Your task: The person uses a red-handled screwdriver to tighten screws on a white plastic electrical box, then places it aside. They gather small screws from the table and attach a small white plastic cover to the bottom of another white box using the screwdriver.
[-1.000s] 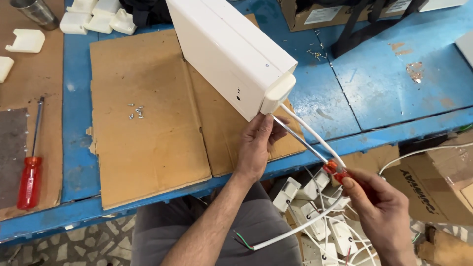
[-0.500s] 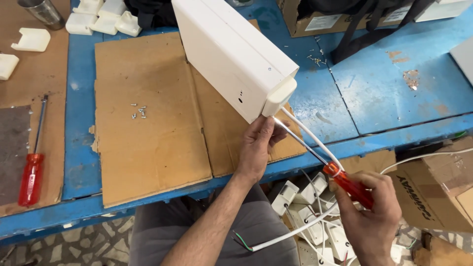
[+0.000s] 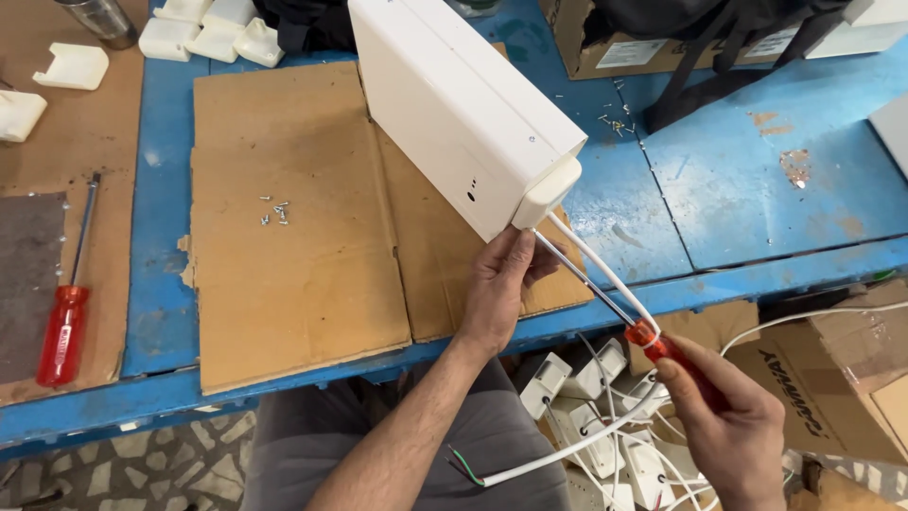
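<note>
A long white plastic housing (image 3: 463, 114) is tilted up over the blue workbench (image 3: 757, 180), its near end low. My left hand (image 3: 501, 284) grips the underside of that near end, beside a white end cap (image 3: 547, 192). My right hand (image 3: 733, 431) is shut on the red handle of a screwdriver (image 3: 662, 348); its metal shaft runs up to the housing's near corner. A white cable (image 3: 605, 270) leaves the same corner and trails down past my right hand.
A cardboard sheet (image 3: 284, 218) with a few loose screws (image 3: 274, 213) lies on the bench. A second red screwdriver (image 3: 64, 322) rests at left. White plastic parts (image 3: 203, 33) sit at the back. Several wired white parts (image 3: 586, 397) and cardboard boxes (image 3: 842, 369) lie below the bench edge.
My right hand has shifted along the screwdriver handle and now holds it firmly, shaft pointed into the housing's near corner. The housing and left hand stay about where they were.
</note>
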